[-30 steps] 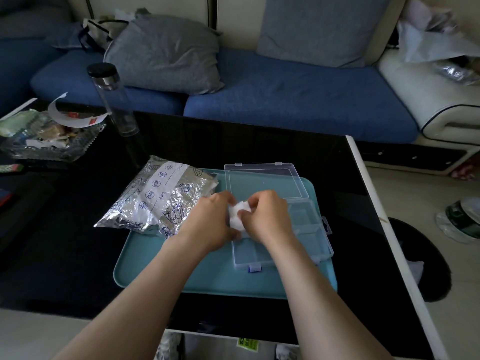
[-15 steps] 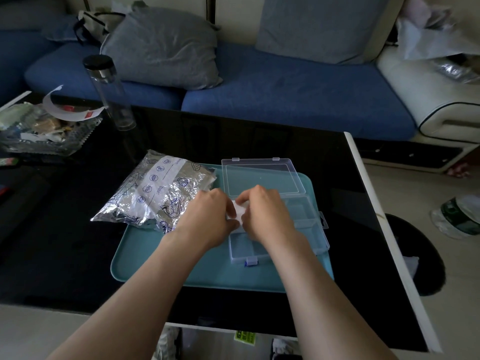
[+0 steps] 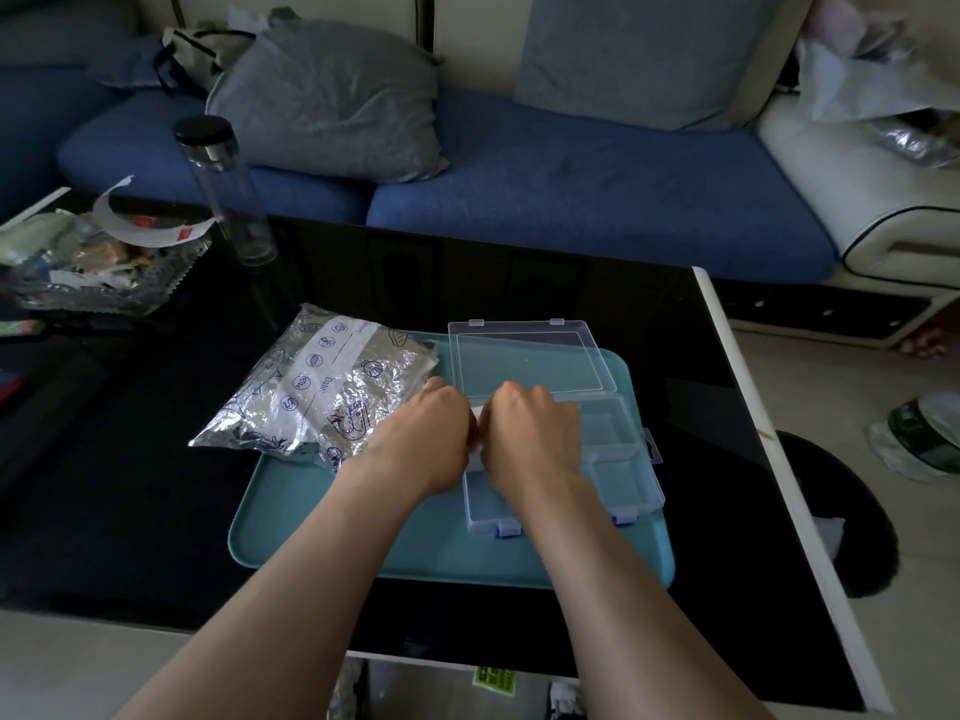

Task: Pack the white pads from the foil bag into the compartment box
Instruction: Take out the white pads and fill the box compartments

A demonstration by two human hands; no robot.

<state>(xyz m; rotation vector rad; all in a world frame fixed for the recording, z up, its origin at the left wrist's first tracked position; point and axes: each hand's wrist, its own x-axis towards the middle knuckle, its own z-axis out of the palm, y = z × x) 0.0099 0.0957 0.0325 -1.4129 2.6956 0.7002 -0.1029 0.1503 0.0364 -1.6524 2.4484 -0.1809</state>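
Observation:
A crinkled silver foil bag (image 3: 322, 392) with a white label lies on the left end of a teal tray (image 3: 374, 537). To its right a clear plastic compartment box (image 3: 618, 465) rests on the tray, lid folded back flat. My left hand (image 3: 426, 439) and my right hand (image 3: 535, 433) meet knuckles-up over the box's left compartments. Only a sliver of a white pad (image 3: 476, 414) shows between their fingers; both hands pinch it. The compartments under my hands are hidden.
The tray sits on a black glass table (image 3: 691, 407) whose white right edge runs close by. A tall clear bottle (image 3: 228, 194) and a glass dish of wrappers (image 3: 93, 272) stand at the far left. A blue sofa with grey cushions lies behind.
Both hands have lowered with the pad toward the box's left side and closed over it, so less of the pad shows than before.

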